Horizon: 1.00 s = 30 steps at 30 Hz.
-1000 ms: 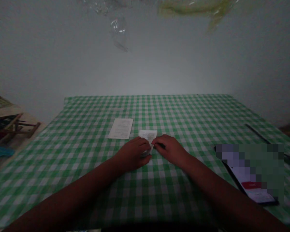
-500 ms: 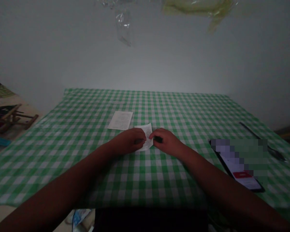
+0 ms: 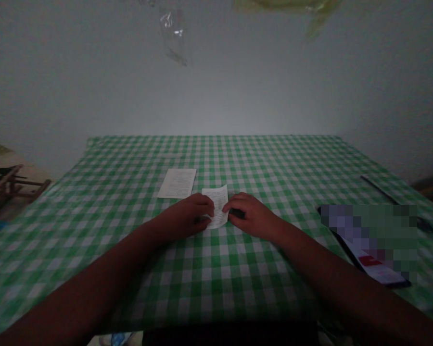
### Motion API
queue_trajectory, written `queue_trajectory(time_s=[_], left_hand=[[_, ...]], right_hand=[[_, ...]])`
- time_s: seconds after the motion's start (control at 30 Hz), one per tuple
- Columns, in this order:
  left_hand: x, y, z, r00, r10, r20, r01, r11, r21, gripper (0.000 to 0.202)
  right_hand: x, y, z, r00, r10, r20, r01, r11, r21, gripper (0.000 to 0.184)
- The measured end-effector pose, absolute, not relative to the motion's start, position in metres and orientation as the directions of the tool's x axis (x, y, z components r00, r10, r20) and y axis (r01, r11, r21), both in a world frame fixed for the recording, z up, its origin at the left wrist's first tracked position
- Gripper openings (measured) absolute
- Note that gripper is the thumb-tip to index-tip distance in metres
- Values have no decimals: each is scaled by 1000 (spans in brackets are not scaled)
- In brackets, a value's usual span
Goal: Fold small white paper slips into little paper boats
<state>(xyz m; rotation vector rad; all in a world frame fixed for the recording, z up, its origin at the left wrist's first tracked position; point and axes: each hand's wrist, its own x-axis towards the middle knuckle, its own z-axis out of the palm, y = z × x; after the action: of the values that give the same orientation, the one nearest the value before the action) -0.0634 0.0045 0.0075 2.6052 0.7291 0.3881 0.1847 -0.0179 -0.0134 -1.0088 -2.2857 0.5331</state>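
A small sheet of printed paper (image 3: 218,204) lies in the middle of the checked cloth, its upper right corner lifted a little. My left hand (image 3: 193,214) has curled fingers on its left edge, with thumb and fingertips around the paper. On the other side my right hand (image 3: 250,214) holds the right edge, index finger on top and thumb below. A dark patch shows under the right hand's fingers; whether it is shadow or a thing I cannot tell. Beyond my left hand lies another printed sheet (image 3: 177,183), flat and untouched.
A green and white checked tablecloth (image 3: 231,283) covers the table, which meets a pale wall (image 3: 216,91). At the right lie a phone (image 3: 382,271), partly blurred out, and a thin dark long-handled thing (image 3: 378,190). A wooden frame (image 3: 18,185) stands on the floor at left.
My fingers have spread slightly apart, so more of the paper shows between them. Both hands stay at its edges. The whole view has shifted a little.
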Motion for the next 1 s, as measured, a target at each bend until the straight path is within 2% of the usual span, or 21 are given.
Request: queue_trajectory(time_s=[0.33, 0.5, 0.7, 0.8, 0.9, 1.0], left_hand=[[-63, 2, 7, 848, 505, 161, 379, -790, 483, 13], [-64, 0, 7, 835, 537, 125, 417, -763, 493, 13], [-60, -3, 9, 803, 589, 87, 453, -699, 554, 17], [-57, -6, 10, 812, 579, 65, 440, -683, 582, 16], [-58, -8, 10, 818, 574, 44, 454, -691, 563, 14], [-63, -6, 8, 817, 573, 57, 477, -729, 492, 13]], right_hand=[[186, -20, -17, -513, 773, 372, 517, 624, -586, 15], [185, -26, -17, -539, 747, 388, 501, 655, -565, 18], [187, -38, -2, -586, 711, 388, 574, 702, -421, 15], [190, -37, 6, -656, 660, 366, 512, 746, -427, 13], [192, -34, 10, -711, 635, 301, 461, 744, -484, 16], [192, -35, 10, -714, 637, 289, 480, 747, -461, 19]])
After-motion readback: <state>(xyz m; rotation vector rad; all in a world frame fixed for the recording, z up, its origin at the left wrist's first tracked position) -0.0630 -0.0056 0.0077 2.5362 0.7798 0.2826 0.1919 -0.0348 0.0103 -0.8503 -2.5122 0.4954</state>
